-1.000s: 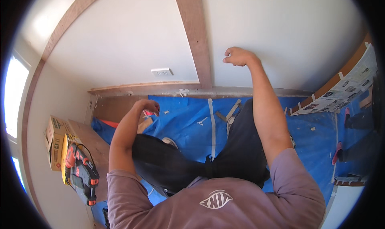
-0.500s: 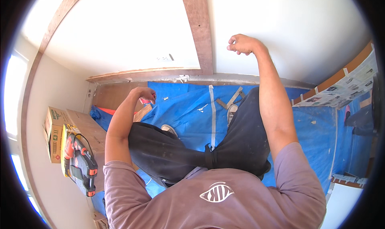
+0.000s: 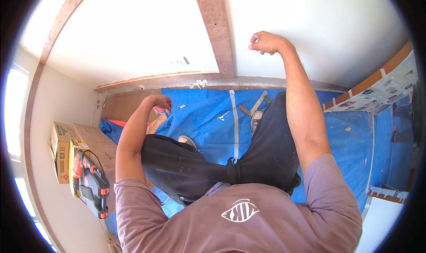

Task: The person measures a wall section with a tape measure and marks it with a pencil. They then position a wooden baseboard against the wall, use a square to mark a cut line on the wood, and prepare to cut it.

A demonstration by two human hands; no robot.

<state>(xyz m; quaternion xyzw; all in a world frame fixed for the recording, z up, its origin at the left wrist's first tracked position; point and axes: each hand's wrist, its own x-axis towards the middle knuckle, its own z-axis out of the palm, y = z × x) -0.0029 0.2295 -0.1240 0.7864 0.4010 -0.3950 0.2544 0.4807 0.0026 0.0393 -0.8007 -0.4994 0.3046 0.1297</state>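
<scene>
My right hand (image 3: 269, 43) is raised on the bent right arm, in front of the white wall panel (image 3: 319, 40), right of a wooden strip (image 3: 217, 31). Its fingers curl in toward the thumb, and anything between them is too small to make out. Lower down, my left hand (image 3: 160, 102) hangs over the left knee with its fingers bent inward. Something red (image 3: 159, 110) shows at its underside; I cannot tell whether the hand holds it or it lies beyond. Between my feet and the wall spreads a blue sheet (image 3: 204, 115).
A cordless power tool (image 3: 91, 182) rests by a cardboard box (image 3: 64, 151) at the left. Wood pieces (image 3: 258, 103) lie near my right shoe (image 3: 256, 120). White tape (image 3: 234, 124) crosses the sheet. Paper-covered boards (image 3: 377, 89) stand at the right.
My right hand has shifted slightly up and left along the wall panel, its fingers still curled. The left hand stays nearly in place. The whole view has tilted a little.
</scene>
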